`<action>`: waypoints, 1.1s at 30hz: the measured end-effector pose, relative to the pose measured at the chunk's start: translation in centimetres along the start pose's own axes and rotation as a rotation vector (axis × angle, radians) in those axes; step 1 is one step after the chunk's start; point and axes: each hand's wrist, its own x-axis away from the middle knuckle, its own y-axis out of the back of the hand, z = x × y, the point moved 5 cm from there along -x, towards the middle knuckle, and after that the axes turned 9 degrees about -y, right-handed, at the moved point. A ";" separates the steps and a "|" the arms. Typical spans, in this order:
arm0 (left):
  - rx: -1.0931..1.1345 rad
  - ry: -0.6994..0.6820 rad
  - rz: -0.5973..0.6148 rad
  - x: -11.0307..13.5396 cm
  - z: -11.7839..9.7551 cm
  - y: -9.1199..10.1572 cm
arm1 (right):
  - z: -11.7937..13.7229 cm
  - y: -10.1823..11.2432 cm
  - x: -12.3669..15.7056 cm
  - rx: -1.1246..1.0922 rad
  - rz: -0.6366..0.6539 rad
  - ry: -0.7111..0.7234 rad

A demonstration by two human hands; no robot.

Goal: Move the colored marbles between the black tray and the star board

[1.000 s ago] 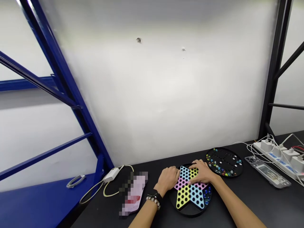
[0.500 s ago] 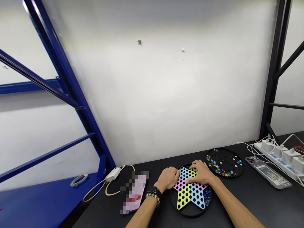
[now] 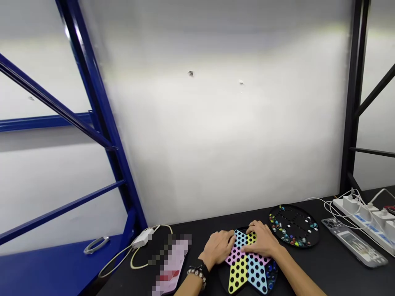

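Note:
A star-shaped Chinese checkers board (image 3: 243, 263) with pink, yellow and light blue points and black holes sits in a round black tray (image 3: 222, 279). My left hand (image 3: 218, 246) is closed on the left side of the board, its fingertips partly hidden. Across the upper right of the board lies my right hand (image 3: 262, 241), thumb on the star's surface and fingers over the far edge, gripping it. Dark blue marbles (image 3: 271, 273) lie in the tray's right gap between two points. No marble shows in either hand.
A second round black tray (image 3: 294, 224) with coloured marbles stands behind on the right. A grey device with a screen (image 3: 353, 242) and a white power strip (image 3: 367, 222) with cables lie farther right. At left are a phone (image 3: 173, 263) and a white adapter (image 3: 143, 238) with its cable.
The view has tilted up, so table items sit lower in it. Both hands stay on the board, with little visible shift of the fingers.

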 end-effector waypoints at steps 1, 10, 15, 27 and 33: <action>0.002 -0.005 0.000 0.0 0.0 -0.1 | 0.1 0.1 0.0 0.001 0.000 0.004; 0.001 -0.067 0.037 -0.6 0.2 -0.4 | 0.5 0.4 0.0 0.041 -0.002 0.023; -0.033 -0.100 0.045 -0.8 0.1 0.2 | 0.3 0.3 0.0 0.045 -0.010 0.032; -0.079 -0.064 -0.006 -2.1 0.5 0.9 | 0.0 0.2 0.0 0.022 0.002 0.054; -0.058 -0.076 -0.014 -1.3 0.5 0.3 | 0.2 0.5 0.3 0.009 0.008 0.058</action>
